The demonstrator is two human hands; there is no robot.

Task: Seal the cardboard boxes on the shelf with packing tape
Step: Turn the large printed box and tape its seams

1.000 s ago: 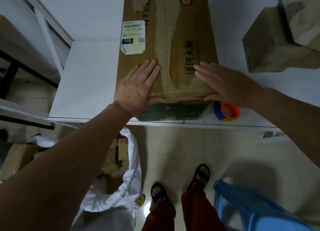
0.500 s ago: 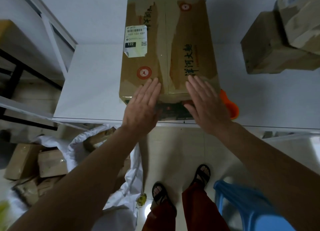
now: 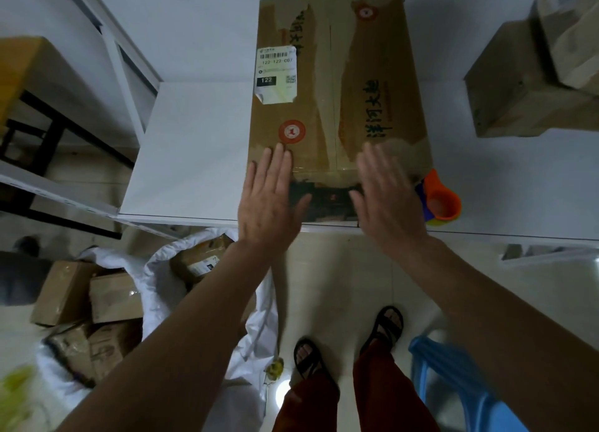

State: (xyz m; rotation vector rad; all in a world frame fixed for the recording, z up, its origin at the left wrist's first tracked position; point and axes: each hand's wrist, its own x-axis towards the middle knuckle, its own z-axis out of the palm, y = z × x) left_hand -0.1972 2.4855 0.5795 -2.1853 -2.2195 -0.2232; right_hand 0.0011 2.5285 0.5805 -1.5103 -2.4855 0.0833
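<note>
We lay both hands flat, L (image 3: 269, 201) & R (image 3: 387, 198), on box (image 3: 334, 84) near edge, gripping nothing. Floor sack (image 3: 207, 305) holds small boxes (image 3: 113, 298).

Pale tiled floor (image 3: 340, 269), white wall (image 3: 201, 26) behind, blue plastic stool (image 3: 453, 373) bottom right, dark-framed wooden table (image 3: 29, 84) off left, dim lighting.

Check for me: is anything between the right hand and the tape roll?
Nothing visible. The tape roll sits on the shelf by the box's near right corner, just right of the open right hand. The hand itself overlaps the roll's left edge in this view.
</note>
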